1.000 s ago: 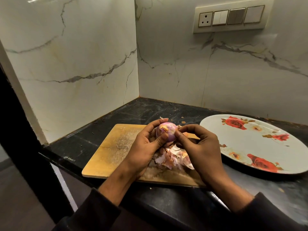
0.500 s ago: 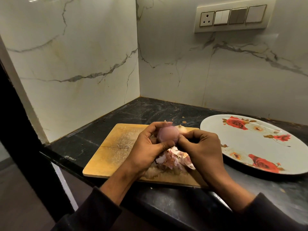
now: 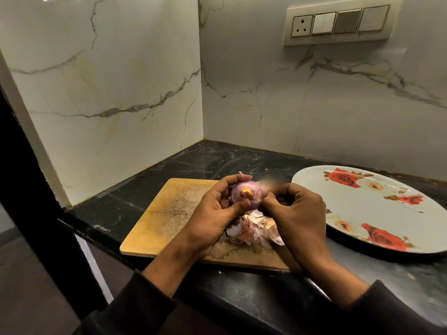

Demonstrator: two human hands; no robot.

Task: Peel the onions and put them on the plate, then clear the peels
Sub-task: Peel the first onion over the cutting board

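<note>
A pink-purple onion (image 3: 244, 193) with a torn tan patch facing me is held above the wooden cutting board (image 3: 169, 213). My left hand (image 3: 212, 216) grips the onion from the left, thumb pressed across its lower front. My right hand (image 3: 295, 213) has its fingers curled and pinches at the onion's right side. Under both hands a pile of pale and pink onion peels (image 3: 254, 229) lies on the board. To the right sits the white oval plate (image 3: 387, 213) with red roses, nothing on it.
The board and plate sit on a black stone counter (image 3: 217, 160) in a corner of white marble walls. A switch panel (image 3: 338, 21) is high on the back wall. The counter's front edge (image 3: 96, 233) drops off at the left.
The onion has been turned in my hands: half a second ago a smooth side faced me, now the torn tan patch does. Both hands have stayed above the peel pile.
</note>
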